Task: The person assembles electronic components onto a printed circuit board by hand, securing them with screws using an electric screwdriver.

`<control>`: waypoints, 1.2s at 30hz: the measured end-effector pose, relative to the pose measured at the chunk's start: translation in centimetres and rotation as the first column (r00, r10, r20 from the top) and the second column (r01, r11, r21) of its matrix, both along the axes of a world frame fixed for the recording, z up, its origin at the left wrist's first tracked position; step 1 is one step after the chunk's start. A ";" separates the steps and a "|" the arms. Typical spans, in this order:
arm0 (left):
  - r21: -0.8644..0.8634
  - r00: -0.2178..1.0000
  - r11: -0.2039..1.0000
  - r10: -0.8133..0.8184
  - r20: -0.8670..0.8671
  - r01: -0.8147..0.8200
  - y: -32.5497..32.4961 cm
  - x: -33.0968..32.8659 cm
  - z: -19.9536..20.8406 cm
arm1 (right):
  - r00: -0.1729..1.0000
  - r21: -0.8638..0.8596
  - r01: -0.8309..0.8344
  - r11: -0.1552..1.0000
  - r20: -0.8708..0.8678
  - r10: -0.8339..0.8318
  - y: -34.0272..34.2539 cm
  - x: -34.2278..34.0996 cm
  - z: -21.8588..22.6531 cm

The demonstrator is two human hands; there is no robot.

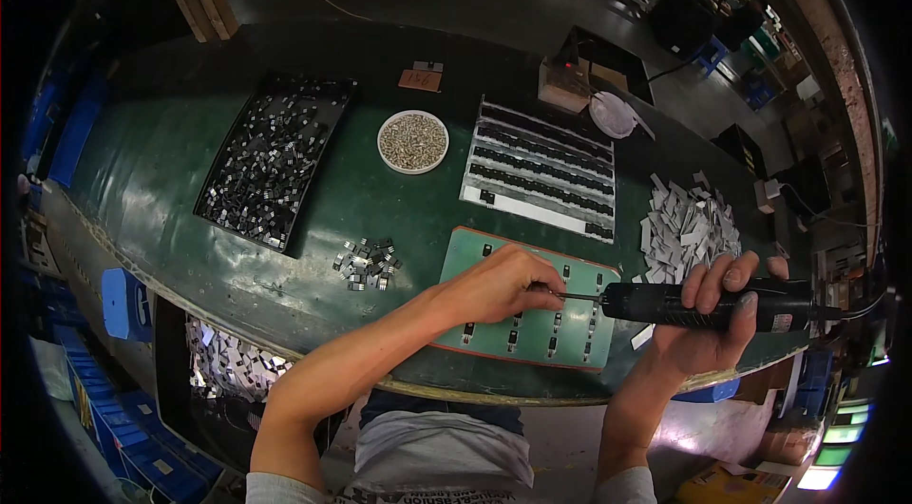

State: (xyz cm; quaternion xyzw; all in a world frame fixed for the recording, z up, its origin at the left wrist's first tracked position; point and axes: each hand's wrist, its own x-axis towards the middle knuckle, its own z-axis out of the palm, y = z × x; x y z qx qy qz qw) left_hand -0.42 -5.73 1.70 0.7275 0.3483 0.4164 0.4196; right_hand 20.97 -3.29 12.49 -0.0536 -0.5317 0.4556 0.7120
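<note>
My right hand point(686, 341) grips a black electric screwdriver point(629, 303), which lies level with its thin bit pointing left. At the bit's tip, the fingers of my left hand point(499, 285) are pinched together; whatever small piece they hold is hidden. Both hands are over a green board point(459, 262) near the table's front edge. Small black components with metal tabs sit in rows on it, and my left hand covers part of them. A small pile of loose components point(368, 264) lies to the left of the board.
A black tray of components point(271, 167) stands at left, beside a white bowl of small metal pieces point(413, 142). Behind the board lies a white sheet with rows of black parts point(541, 167). Grey flat pieces point(686, 228) are heaped at right, near the screwdriver's cord.
</note>
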 end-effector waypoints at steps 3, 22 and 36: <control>-0.115 1.000 0.993 -0.026 0.014 0.028 0.0 -0.1 0.2 | 1.000 -0.005 0.005 1.000 0.001 -0.005 0.0 0.1 0.0; -0.091 0.997 0.996 -0.015 -0.076 0.008 -0.2 0.0 0.2 | 0.999 0.006 -0.020 1.000 0.043 0.020 -0.5 -0.1 0.0; -0.015 0.996 1.000 -0.004 -0.084 0.003 -0.2 0.0 -0.1 | 0.997 0.024 0.015 1.000 0.079 -0.017 -0.3 0.2 0.2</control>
